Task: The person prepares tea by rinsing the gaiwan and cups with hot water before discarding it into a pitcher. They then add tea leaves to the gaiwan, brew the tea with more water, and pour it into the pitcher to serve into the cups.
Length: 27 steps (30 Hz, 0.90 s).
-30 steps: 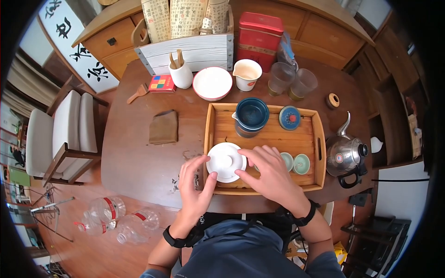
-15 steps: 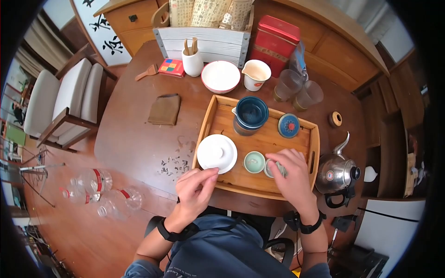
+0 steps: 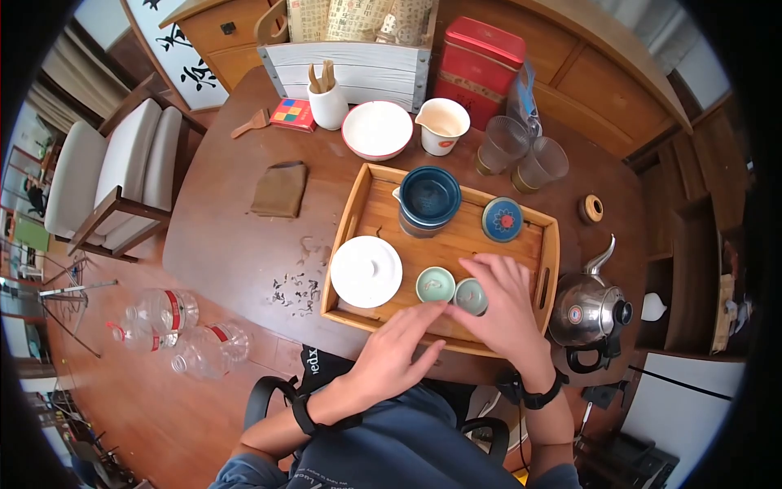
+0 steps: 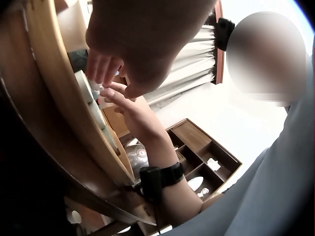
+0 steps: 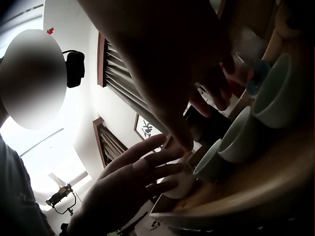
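Observation:
My right hand (image 3: 507, 308) hovers over the right part of the wooden tray (image 3: 342, 301), thumb and fingers spread, nothing between them. Below it are small pale green teacups: one teacup (image 3: 436, 284) stands uncovered and a second teacup (image 3: 470, 297) sits beside the thumb. A third teacup (image 5: 276, 91) shows in the right wrist view, where the hand hides it from above. My left hand (image 3: 397, 352) reaches across the tray's front edge with extended fingers, its fingertips close to the right thumb. To its left stands a white lidded gaiwan (image 3: 366, 273).
Behind the cups stand a dark blue pot (image 3: 429, 200) and its patterned lid (image 3: 502, 220). A steel kettle (image 3: 588, 314) is right of the tray. Left lie a folded brown cloth (image 3: 279, 189) and scattered tea leaves (image 3: 296, 293). Clear glasses (image 3: 540, 165) stand behind.
My left hand has left the white gaiwan's side and moved right, its fingers straightening. My right hand first moved away from the gaiwan to the teacups, and stays above them.

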### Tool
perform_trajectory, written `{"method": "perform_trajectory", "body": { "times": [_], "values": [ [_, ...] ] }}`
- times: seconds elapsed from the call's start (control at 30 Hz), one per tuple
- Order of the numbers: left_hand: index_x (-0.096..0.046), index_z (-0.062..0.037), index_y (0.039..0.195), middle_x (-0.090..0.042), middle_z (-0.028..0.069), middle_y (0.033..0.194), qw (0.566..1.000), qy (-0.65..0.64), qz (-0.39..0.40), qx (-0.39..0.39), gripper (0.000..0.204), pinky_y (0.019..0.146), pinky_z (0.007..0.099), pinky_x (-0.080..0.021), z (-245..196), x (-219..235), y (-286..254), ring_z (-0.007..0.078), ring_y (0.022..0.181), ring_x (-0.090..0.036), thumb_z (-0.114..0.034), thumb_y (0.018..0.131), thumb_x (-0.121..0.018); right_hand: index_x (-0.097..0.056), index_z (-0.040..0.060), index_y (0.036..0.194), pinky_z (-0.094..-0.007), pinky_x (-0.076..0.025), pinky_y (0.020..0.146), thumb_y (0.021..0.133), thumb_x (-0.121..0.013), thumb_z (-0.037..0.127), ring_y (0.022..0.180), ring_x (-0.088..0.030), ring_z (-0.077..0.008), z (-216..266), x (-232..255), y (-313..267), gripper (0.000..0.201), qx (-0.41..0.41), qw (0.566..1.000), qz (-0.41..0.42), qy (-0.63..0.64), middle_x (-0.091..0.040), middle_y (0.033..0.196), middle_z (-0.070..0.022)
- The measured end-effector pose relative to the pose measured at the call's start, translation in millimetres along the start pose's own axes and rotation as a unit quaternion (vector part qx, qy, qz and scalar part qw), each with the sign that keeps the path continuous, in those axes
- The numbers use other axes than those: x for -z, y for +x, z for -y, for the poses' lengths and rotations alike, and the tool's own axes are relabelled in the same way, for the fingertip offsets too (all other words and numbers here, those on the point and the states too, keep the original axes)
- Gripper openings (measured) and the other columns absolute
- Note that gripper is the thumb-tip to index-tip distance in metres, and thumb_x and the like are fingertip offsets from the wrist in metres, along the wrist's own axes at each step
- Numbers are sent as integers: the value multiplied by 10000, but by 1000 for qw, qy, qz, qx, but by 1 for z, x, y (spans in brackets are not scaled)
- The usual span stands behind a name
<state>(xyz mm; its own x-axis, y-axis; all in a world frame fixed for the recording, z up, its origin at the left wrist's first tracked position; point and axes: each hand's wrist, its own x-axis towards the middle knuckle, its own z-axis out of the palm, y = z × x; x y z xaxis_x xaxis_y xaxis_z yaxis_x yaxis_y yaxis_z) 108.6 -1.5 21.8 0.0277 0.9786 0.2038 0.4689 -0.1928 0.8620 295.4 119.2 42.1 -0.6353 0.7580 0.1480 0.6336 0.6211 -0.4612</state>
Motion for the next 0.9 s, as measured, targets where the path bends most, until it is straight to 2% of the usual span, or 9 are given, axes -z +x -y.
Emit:
{"method": "perform_trajectory", "body": {
  "times": [0.07,0.17,0.27,0.3,0.4,0.53,0.67,0.8,0.9],
  "values": [
    [-597,-16,1418,-692,192,1298,1000,-22,-4,-15,498,1022,446,-531,-5,1,5,381,1191,-664,-56,944,-747,-672,30,1346,-474,-384,1075,783,-897,309,1257,-556,-320,1,-6,2,667,8,1000,30,2,-627,1313,-138],
    [-605,-6,1397,-688,173,1308,998,-49,-18,-33,462,1044,431,-518,-14,23,11,357,1191,-667,-10,948,-715,-663,33,1361,-465,-380,1077,762,-910,300,1224,-559,-313,4,-11,7,701,16,999,50,15,-629,1246,-119],
    [-614,-1,1374,-680,160,1321,995,-72,-70,-14,416,1049,410,-513,-15,42,22,301,1197,-665,17,963,-675,-655,33,1364,-460,-381,1072,762,-911,275,1204,-557,-313,0,-17,10,698,26,997,71,17,-620,1218,-115],
    [-619,-3,1361,-668,150,1347,989,-128,-63,46,384,1071,405,-511,-16,45,24,268,1236,-651,29,980,-653,-651,33,1366,-458,-381,1070,763,-911,266,1198,-556,-314,-1,-19,11,696,31,996,77,15,-616,1211,-114],
    [-605,-5,1389,-649,150,1383,978,-185,-42,89,398,1104,398,-501,-11,39,23,263,1285,-634,41,994,-635,-645,29,1363,-457,-381,1061,770,-907,232,1199,-554,-314,0,-19,15,679,38,995,87,37,-614,1217,-116],
    [-534,-16,1480,-618,168,1456,983,-163,2,81,495,1142,402,-485,-8,26,12,280,1366,-594,40,999,-641,-635,34,1372,-456,-380,1050,758,-914,246,1201,-557,-314,-1,-20,17,707,43,995,87,35,-622,1222,-113],
    [-517,-18,1498,-569,175,1532,980,-168,0,109,528,1173,417,-462,-3,25,11,302,1412,-562,45,991,-647,-634,47,1353,-448,-383,1034,746,-917,249,1212,-561,-314,-2,-28,19,700,42,995,87,36,-639,1229,-110],
    [-500,-20,1511,-530,185,1577,984,-154,-6,86,551,1177,418,-452,1,29,15,306,1447,-532,55,984,-642,-639,56,1304,-447,-397,1012,734,-917,235,1201,-578,-318,-1,-23,24,659,37,994,92,43,-659,1222,-106],
    [-483,-24,1525,-498,194,1609,987,-142,-6,74,572,1177,421,-444,1,33,17,311,1471,-507,58,980,-637,-638,60,1286,-444,-419,983,736,-908,223,1168,-601,-325,5,-6,27,634,24,996,58,63,-672,1221,-109]
  ]
}}
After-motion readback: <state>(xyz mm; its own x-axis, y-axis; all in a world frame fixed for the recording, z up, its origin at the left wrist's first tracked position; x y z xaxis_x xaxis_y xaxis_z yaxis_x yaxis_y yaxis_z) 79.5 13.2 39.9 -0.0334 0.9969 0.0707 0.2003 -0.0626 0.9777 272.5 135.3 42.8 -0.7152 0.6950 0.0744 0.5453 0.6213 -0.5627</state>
